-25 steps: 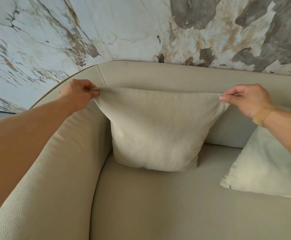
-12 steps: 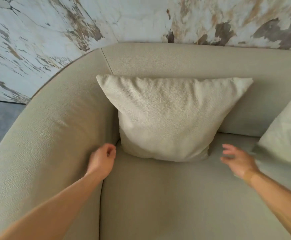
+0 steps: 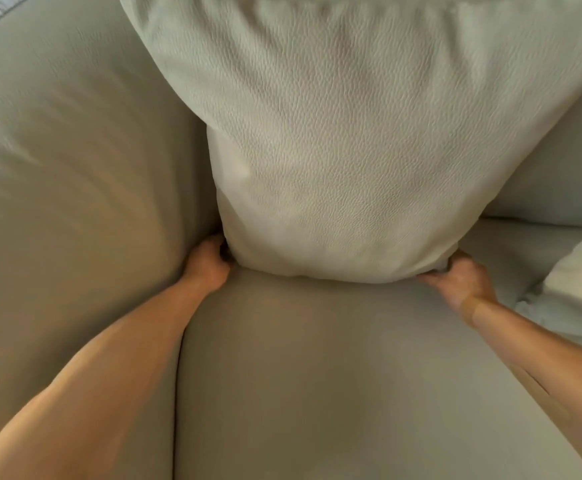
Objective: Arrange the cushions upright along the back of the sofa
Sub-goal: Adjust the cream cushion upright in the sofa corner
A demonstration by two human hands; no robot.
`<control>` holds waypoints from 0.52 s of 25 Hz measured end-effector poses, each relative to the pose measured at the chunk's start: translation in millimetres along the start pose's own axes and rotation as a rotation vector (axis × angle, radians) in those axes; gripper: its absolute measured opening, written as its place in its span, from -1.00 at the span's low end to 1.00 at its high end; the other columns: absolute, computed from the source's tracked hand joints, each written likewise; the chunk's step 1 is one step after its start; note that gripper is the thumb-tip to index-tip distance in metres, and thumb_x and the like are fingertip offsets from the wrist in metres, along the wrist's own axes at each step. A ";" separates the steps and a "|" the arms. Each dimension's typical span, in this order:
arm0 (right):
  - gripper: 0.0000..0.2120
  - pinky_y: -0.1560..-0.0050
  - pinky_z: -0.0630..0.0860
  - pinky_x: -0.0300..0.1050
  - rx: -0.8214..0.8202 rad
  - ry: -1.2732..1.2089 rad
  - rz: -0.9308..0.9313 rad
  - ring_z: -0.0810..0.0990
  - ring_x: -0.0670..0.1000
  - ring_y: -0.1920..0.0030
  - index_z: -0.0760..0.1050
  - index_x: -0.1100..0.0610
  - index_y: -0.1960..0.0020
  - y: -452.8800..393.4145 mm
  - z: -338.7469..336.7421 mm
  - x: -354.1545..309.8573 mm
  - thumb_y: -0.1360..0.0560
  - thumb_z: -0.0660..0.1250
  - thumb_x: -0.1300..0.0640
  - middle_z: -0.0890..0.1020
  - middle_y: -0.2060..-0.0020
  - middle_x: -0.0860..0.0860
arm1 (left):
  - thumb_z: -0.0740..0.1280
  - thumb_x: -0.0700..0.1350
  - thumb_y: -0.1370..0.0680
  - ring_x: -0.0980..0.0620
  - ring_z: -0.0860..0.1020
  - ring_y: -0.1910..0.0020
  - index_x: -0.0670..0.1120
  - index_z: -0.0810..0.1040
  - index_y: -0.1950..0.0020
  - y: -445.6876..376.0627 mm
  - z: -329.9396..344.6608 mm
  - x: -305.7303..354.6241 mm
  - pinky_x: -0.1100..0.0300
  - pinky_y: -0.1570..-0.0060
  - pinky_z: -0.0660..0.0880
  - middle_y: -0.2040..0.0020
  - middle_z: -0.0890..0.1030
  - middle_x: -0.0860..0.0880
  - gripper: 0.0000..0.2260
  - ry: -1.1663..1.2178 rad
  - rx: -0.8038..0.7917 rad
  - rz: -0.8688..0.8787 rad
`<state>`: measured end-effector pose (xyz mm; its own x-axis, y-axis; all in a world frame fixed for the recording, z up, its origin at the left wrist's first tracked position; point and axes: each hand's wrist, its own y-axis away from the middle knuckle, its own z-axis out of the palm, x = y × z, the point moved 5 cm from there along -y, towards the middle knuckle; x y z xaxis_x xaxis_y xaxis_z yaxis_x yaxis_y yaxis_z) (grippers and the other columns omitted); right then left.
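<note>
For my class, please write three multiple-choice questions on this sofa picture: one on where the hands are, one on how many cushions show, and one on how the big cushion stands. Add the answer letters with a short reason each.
1. Where are the two hands?
A. At the cushion's top corners
B. At the cushion's bottom corners
C. Flat on the armrest

2. How many cushions show in the picture?
A. One
B. Two
C. Four

3. How does the big cushion stand?
A. Upright on the seat
B. Flat on the seat
C. On the floor

Answers:
1 B: the left hand and the right hand each have a grip at a lower corner of the big cushion.
2 B: besides the big cushion, a second cushion lies at the right edge.
3 A: its lower edge rests on the seat and its face rises up in the corner by the armrest.
</note>
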<state>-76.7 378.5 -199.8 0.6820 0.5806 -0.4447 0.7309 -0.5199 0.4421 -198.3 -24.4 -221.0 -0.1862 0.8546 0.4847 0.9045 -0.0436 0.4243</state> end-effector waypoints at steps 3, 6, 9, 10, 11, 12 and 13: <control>-0.56 0.13 0.40 -0.02 0.021 -0.006 0.030 0.56 0.30 -0.09 0.51 0.22 -0.17 6.1 -3.3 -3.3 -0.43 0.46 -0.04 0.63 -0.06 0.24 | 0.31 -0.22 -0.56 -0.21 0.53 -0.21 -0.18 0.51 -0.30 2.6 1.9 6.0 0.12 -0.13 0.42 -0.23 0.59 -0.21 -0.70 0.034 0.002 -0.005; -0.78 0.15 0.35 -0.06 0.028 0.012 0.094 0.54 0.26 0.05 0.48 0.17 0.05 10.8 -14.2 -4.3 -0.51 0.38 0.01 0.56 0.12 0.19 | 0.29 -0.15 -0.57 -0.21 0.53 -0.23 -0.13 0.47 -0.34 2.9 -6.5 -0.4 0.03 -0.20 0.46 -0.26 0.58 -0.20 -0.67 -0.019 -0.005 -0.019; -0.74 0.18 0.38 -0.05 0.024 0.030 0.102 0.45 0.15 0.20 0.39 0.07 0.23 13.3 -17.8 1.4 -0.50 0.38 -0.02 0.52 0.23 0.11 | 0.22 -0.14 -0.58 -0.22 0.55 -0.18 -0.07 0.45 -0.33 5.6 -5.7 -3.1 -0.03 -0.14 0.51 -0.23 0.59 -0.18 -0.69 -0.228 -0.012 -0.067; -0.74 0.18 0.39 -0.05 0.034 0.024 0.108 0.45 0.14 0.20 0.39 0.06 0.24 13.0 -16.4 4.1 -0.49 0.39 -0.03 0.53 0.24 0.11 | 0.19 -0.15 -0.58 -0.22 0.55 -0.17 -0.06 0.44 -0.32 5.7 -5.4 -0.5 -0.04 -0.12 0.52 -0.22 0.59 -0.18 -0.69 -0.272 -0.003 -0.098; -0.74 0.18 0.40 -0.05 0.036 0.032 0.107 0.47 0.16 0.19 0.41 0.06 0.21 11.8 -13.8 7.1 -0.48 0.41 -0.05 0.54 0.22 0.12 | 0.17 -0.16 -0.58 -0.21 0.55 -0.17 -0.05 0.43 -0.32 5.3 -3.9 1.7 -0.04 -0.13 0.52 -0.22 0.58 -0.18 -0.69 -0.281 -0.002 -0.126; -0.75 0.17 0.41 -0.05 0.017 0.051 0.103 0.51 0.18 0.15 0.44 0.07 0.15 10.8 -11.4 8.9 -0.47 0.42 -0.08 0.57 0.19 0.13 | 0.17 -0.16 -0.58 -0.21 0.55 -0.18 -0.05 0.41 -0.33 5.1 -1.5 2.7 -0.05 -0.14 0.52 -0.23 0.57 -0.18 -0.68 -0.275 -0.007 -0.145; -0.72 0.16 0.41 -0.06 -0.021 0.073 0.098 0.55 0.19 0.10 0.47 0.08 0.07 8.3 -9.7 10.1 -0.44 0.44 -0.10 0.59 0.14 0.13 | 0.17 -0.16 -0.59 -0.22 0.54 -0.20 -0.06 0.39 -0.37 5.1 -0.7 2.4 -0.05 -0.16 0.51 -0.25 0.56 -0.19 -0.66 -0.258 -0.019 -0.154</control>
<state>-64.0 386.1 -193.1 0.7458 0.5722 -0.3413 0.6598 -0.5632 0.4975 -194.4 -23.0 -217.2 -0.2151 0.9551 0.2039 0.8652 0.0896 0.4933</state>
